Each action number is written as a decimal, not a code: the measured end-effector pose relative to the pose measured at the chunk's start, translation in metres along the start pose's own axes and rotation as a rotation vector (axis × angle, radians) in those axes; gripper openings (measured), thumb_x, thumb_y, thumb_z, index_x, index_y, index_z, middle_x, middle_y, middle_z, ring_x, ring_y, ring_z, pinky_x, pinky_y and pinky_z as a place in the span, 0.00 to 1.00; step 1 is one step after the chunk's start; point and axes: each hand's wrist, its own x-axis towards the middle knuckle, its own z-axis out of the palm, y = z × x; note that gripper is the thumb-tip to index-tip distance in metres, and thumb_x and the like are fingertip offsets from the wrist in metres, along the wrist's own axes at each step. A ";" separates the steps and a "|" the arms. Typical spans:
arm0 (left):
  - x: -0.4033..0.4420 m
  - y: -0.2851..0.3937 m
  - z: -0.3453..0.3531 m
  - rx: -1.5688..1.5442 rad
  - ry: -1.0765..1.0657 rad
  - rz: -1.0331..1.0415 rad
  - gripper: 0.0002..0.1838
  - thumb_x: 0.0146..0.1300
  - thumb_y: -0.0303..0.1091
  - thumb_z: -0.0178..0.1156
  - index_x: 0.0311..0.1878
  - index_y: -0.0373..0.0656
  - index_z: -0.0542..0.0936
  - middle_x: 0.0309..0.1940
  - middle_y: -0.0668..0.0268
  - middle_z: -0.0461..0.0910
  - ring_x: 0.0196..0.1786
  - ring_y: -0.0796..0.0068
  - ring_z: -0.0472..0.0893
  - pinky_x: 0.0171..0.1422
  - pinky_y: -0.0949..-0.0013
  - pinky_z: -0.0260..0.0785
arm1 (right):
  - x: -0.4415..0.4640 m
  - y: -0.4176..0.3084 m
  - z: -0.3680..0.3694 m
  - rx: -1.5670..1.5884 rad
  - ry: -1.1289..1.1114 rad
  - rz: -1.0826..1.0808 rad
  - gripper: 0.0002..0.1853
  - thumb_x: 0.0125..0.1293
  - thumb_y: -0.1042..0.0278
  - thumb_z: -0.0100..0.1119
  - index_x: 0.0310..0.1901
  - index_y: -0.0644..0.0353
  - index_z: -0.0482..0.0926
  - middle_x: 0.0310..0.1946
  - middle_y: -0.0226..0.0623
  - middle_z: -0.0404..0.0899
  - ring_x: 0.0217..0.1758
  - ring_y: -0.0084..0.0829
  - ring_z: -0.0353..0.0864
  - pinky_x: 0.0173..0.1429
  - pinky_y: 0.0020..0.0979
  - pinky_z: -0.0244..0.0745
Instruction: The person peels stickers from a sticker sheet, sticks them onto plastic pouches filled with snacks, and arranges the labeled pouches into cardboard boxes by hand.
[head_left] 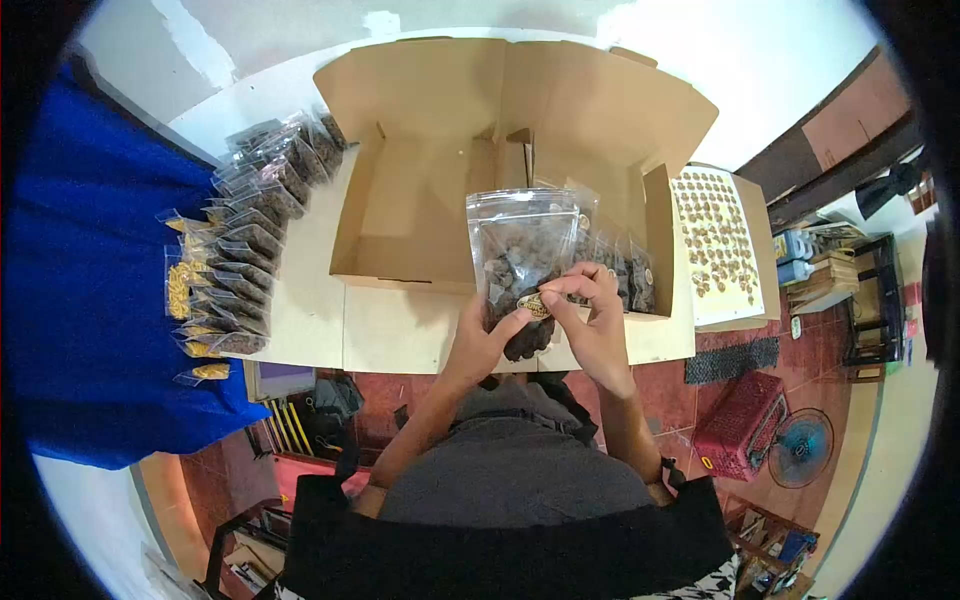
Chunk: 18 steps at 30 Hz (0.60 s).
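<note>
A clear zip pouch with dark, lumpy contents stands upright in front of me, over the table's near edge. My left hand is closed on its lower left side, the thumb lying across the front. On the lower front of the pouch is an oval gold-and-black sticker. My right hand pinches the sticker's right edge between thumb and forefinger. Whether the whole sticker lies flat on the plastic, I cannot tell. Behind the pouch, a cardboard box stands with its flaps up; several similar pouches sit in its right half.
Rows of filled pouches line the table's left side beside a blue cloth. At the right lies a white sheet of oval stickers on cardboard. A red crate and a fan stand on the floor.
</note>
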 end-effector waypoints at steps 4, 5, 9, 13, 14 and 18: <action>0.001 -0.005 0.005 0.072 0.025 0.013 0.22 0.52 0.31 0.55 0.49 0.33 0.64 0.38 0.61 0.72 0.40 0.75 0.72 0.46 0.73 0.65 | -0.003 0.008 -0.001 -0.002 0.017 0.018 0.05 0.49 0.69 0.59 0.30 0.55 0.78 0.33 0.33 0.66 0.44 0.31 0.60 0.51 0.30 0.53; 0.002 -0.006 0.007 0.075 0.034 0.004 0.22 0.52 0.32 0.56 0.49 0.33 0.64 0.38 0.60 0.72 0.40 0.75 0.72 0.45 0.73 0.65 | -0.002 0.008 -0.003 -0.016 0.011 0.026 0.05 0.48 0.69 0.59 0.30 0.55 0.78 0.33 0.33 0.66 0.44 0.31 0.60 0.51 0.30 0.52; 0.005 -0.011 0.017 0.112 0.052 -0.014 0.22 0.52 0.33 0.57 0.48 0.33 0.64 0.38 0.60 0.72 0.40 0.75 0.73 0.45 0.72 0.66 | -0.002 0.018 -0.011 -0.032 0.002 0.040 0.05 0.48 0.69 0.59 0.29 0.54 0.79 0.32 0.33 0.66 0.43 0.31 0.60 0.50 0.30 0.52; 0.008 -0.015 0.037 0.090 0.070 -0.025 0.21 0.52 0.33 0.57 0.47 0.33 0.65 0.37 0.60 0.73 0.40 0.75 0.73 0.44 0.73 0.67 | -0.001 0.026 -0.024 -0.006 0.000 0.018 0.05 0.47 0.69 0.60 0.29 0.54 0.79 0.31 0.32 0.66 0.42 0.30 0.60 0.50 0.29 0.52; 0.009 -0.018 0.043 0.055 0.094 0.013 0.21 0.52 0.33 0.57 0.46 0.33 0.65 0.37 0.60 0.73 0.40 0.75 0.73 0.44 0.73 0.67 | -0.001 0.028 -0.028 -0.013 0.017 0.000 0.06 0.47 0.70 0.60 0.29 0.54 0.79 0.30 0.32 0.66 0.41 0.30 0.60 0.49 0.29 0.52; 0.011 -0.024 0.066 0.090 0.117 -0.023 0.21 0.52 0.32 0.57 0.47 0.33 0.65 0.37 0.61 0.73 0.39 0.75 0.73 0.44 0.73 0.67 | -0.001 0.041 -0.048 0.007 0.047 -0.042 0.06 0.45 0.71 0.61 0.29 0.54 0.79 0.28 0.31 0.65 0.40 0.29 0.60 0.48 0.28 0.53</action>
